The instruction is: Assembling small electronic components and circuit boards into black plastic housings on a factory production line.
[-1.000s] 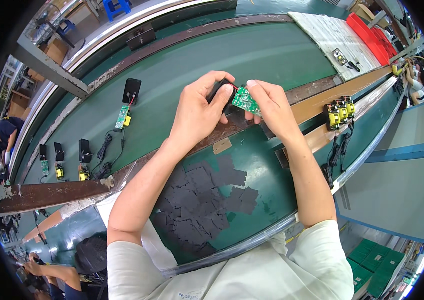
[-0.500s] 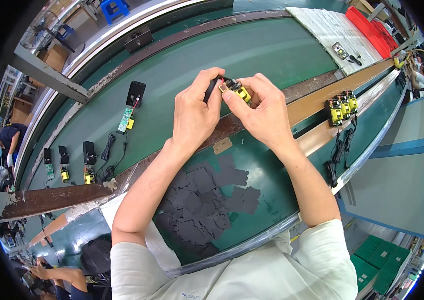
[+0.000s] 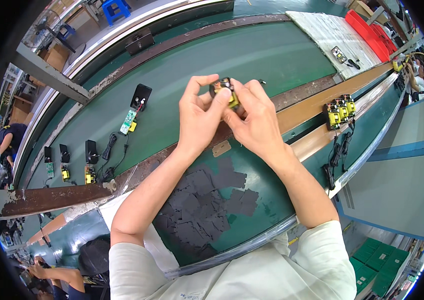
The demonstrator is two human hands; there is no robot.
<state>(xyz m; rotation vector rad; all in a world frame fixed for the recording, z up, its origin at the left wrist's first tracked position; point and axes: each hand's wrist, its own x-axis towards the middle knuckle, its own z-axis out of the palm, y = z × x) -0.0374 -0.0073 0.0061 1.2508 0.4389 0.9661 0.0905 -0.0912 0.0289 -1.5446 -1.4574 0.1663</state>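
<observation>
In front of me, above the green belt, both hands hold a small circuit board (image 3: 220, 86) with a yellow transformer and dark parts. My left hand (image 3: 198, 115) is closed round its left side, thumb across the front. From the right, my right hand (image 3: 256, 117) pinches its lower edge with thumb and fingers. Dark material shows around the board; whether it is a black housing I cannot tell, as fingers cover it. Beside my right fingers a small black piece with a light tip (image 3: 262, 81) shows. Below my wrists lies a loose pile of flat black sheets (image 3: 197, 200).
On the belt (image 3: 212, 55) at left lie an open black housing (image 3: 141, 95) wired to a green circuit board (image 3: 128, 121), and several more with cords. Boards with yellow transformers (image 3: 339, 111) sit on the right ledge. A red tray (image 3: 367, 32) stands far right. Other people work nearby.
The board has turned in my hands and shifted slightly left, its parts now facing up between the fingers. My right hand has moved left, closer to my left hand.
</observation>
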